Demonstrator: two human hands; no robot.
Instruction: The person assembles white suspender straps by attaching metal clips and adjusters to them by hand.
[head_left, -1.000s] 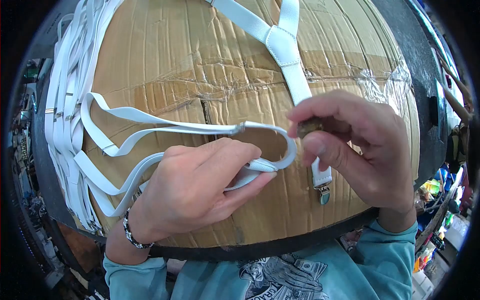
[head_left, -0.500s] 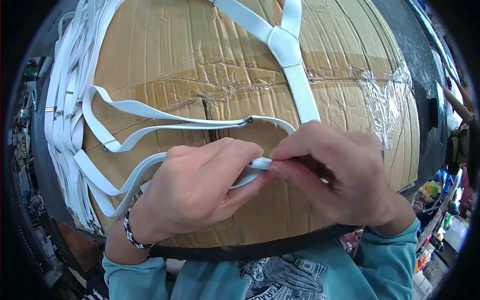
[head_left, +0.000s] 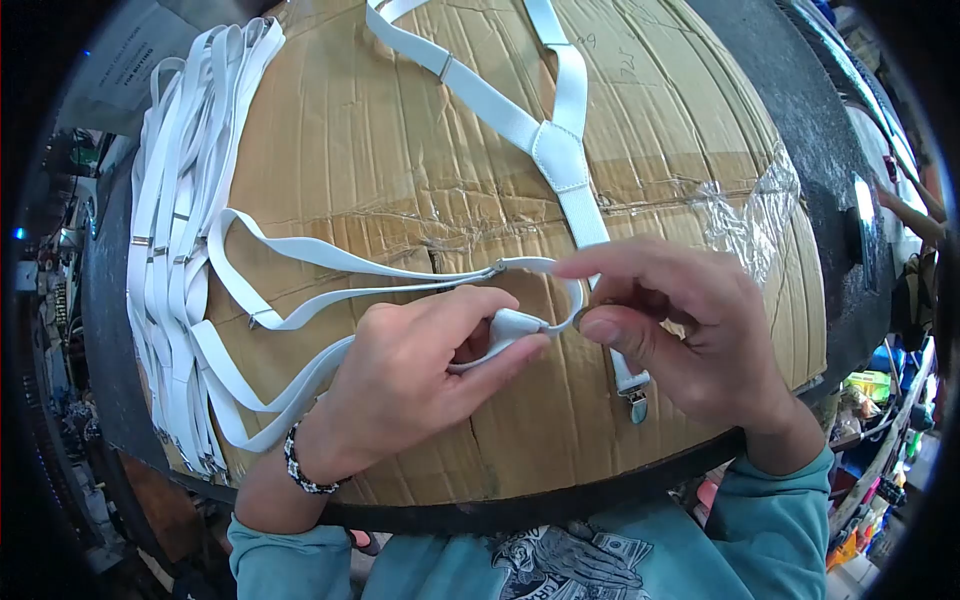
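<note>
Strap end (head_left: pixel 512 325) hidden under left hand (head_left: pixel 420 375)

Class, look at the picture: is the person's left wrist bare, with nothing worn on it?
No: a beaded bracelet circles the wrist of the left hand, which pinches a white strap over the cardboard.

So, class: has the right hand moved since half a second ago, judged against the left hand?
Yes. The right hand has drawn back to the right, off the left hand; only its fingertips meet the strap loop.
</note>
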